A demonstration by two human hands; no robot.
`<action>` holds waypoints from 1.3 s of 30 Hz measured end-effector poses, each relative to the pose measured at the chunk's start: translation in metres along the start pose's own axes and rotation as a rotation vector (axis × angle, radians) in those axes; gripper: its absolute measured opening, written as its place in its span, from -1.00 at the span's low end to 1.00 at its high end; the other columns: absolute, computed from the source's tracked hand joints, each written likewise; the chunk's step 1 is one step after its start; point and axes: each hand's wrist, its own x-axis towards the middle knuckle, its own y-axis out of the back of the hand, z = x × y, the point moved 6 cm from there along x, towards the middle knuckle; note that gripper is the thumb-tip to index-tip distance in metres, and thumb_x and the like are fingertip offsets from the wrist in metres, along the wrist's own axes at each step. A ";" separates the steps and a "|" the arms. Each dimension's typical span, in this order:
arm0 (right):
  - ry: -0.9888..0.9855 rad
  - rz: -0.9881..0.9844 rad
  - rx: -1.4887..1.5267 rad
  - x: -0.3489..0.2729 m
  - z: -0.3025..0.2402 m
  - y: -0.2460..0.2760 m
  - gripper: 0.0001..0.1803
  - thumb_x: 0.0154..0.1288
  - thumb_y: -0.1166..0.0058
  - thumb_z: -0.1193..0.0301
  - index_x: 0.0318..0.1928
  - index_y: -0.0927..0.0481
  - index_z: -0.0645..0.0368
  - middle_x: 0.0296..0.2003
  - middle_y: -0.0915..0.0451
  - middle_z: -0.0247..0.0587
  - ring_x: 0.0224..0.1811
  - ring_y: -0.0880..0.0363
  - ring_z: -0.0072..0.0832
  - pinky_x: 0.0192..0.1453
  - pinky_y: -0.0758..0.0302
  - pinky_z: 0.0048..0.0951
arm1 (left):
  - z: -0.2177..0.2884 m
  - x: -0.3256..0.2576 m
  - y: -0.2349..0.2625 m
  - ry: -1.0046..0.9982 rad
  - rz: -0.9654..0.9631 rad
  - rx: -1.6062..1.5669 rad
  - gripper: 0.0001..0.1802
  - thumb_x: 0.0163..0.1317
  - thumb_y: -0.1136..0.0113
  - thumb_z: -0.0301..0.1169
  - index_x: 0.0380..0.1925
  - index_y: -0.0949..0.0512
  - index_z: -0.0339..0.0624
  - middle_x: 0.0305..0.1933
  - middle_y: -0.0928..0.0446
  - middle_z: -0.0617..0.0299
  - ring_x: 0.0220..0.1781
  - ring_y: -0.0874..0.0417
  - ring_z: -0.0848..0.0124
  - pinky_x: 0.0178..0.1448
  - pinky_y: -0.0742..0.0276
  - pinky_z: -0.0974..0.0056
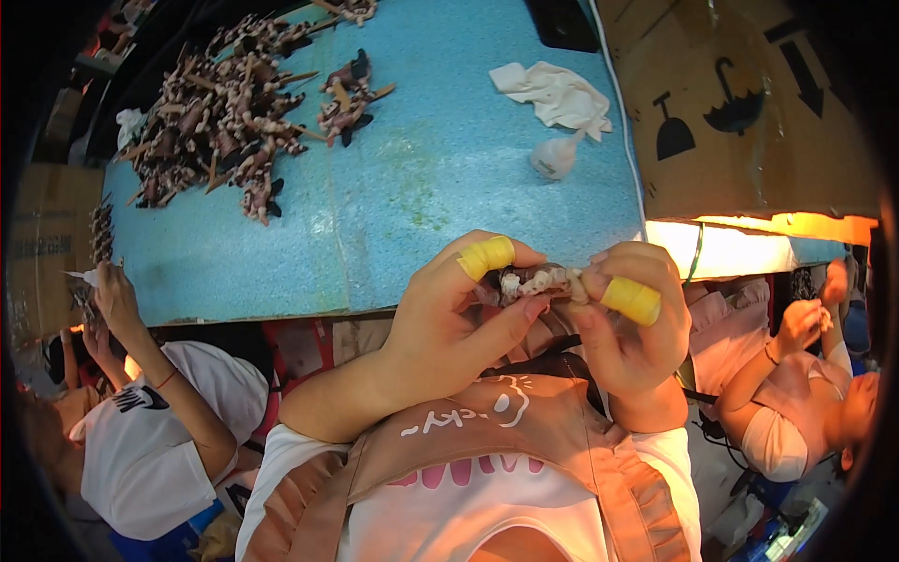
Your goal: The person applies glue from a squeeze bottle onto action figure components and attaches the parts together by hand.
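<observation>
Between my two hands, just off the near table edge, is a small figurine [541,281] in pale and dark brown colours. My left hand [448,314] is closed round its dark end, the thumb pressed along its near side. My right hand [641,314] pinches the pale end with thumb and fingers. Yellow tape wraps one finger of each hand. The fingers hide much of the figurine, and I cannot make out its details.
A heap of similar figurines with wooden sticks [225,112] covers the table's [375,225] far left. At the right lie a white cloth [552,94], a small white squeeze bottle [554,157] and a dark flat object [565,23]. A cardboard box [740,103] stands beyond; co-workers sit on both sides.
</observation>
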 end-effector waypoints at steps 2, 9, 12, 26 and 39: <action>0.055 -0.062 -0.110 0.001 -0.006 -0.009 -0.73 -0.14 -0.26 0.55 -0.34 -0.51 0.20 -0.39 -0.54 -0.25 -0.42 -0.49 -0.38 -0.37 -0.37 -0.42 | -0.002 -0.004 0.005 0.039 0.040 -0.025 -0.70 0.01 -0.15 -0.61 -0.18 -0.46 -0.33 -0.24 -0.44 0.14 -0.27 -0.51 0.41 -0.24 -0.44 0.38; 0.047 -0.153 -0.138 0.010 0.001 -0.012 -0.71 -0.23 -0.31 0.48 -0.39 -0.54 0.17 -0.44 -0.52 -0.30 -0.42 -0.48 -0.38 -0.37 -0.29 -0.41 | -0.001 -0.003 0.015 -0.066 0.052 0.108 -0.66 -0.02 -0.18 -0.60 -0.17 -0.48 -0.30 -0.30 -0.46 0.12 -0.31 -0.52 0.35 -0.26 -0.43 0.37; 0.033 -0.121 -0.087 0.014 0.006 -0.011 -0.70 -0.26 -0.32 0.47 -0.40 -0.54 0.16 -0.41 -0.48 -0.30 -0.32 -0.47 -0.33 -0.27 -0.34 -0.34 | -0.001 0.000 0.015 -0.060 0.043 0.117 -0.66 -0.02 -0.18 -0.60 -0.16 -0.48 -0.30 -0.31 -0.46 0.12 -0.32 -0.52 0.35 -0.28 -0.43 0.37; 0.251 -0.004 -0.462 -0.013 -0.015 -0.018 -0.74 -0.19 -0.34 0.33 -0.49 -0.47 -0.03 -0.36 -0.45 -0.42 -0.19 -0.49 -0.32 0.07 -0.27 -0.14 | 0.009 0.000 0.010 -0.021 -0.156 0.068 -0.67 0.11 -0.05 -0.60 -0.07 -0.36 -0.32 -0.01 -0.34 0.04 -0.01 -0.43 0.36 0.09 -0.33 0.28; -0.167 -0.132 0.092 -0.019 0.011 -0.019 -0.77 -0.18 -0.22 0.56 -0.39 -0.53 0.19 -0.29 -0.52 -0.16 -0.17 -0.49 -0.19 -0.09 -0.40 -0.20 | 0.020 0.001 0.002 -0.272 -0.102 0.387 -0.65 -0.16 -0.16 -0.58 -0.27 -0.41 -0.31 -0.12 -0.43 -0.03 -0.23 -0.53 0.20 -0.16 -0.48 0.24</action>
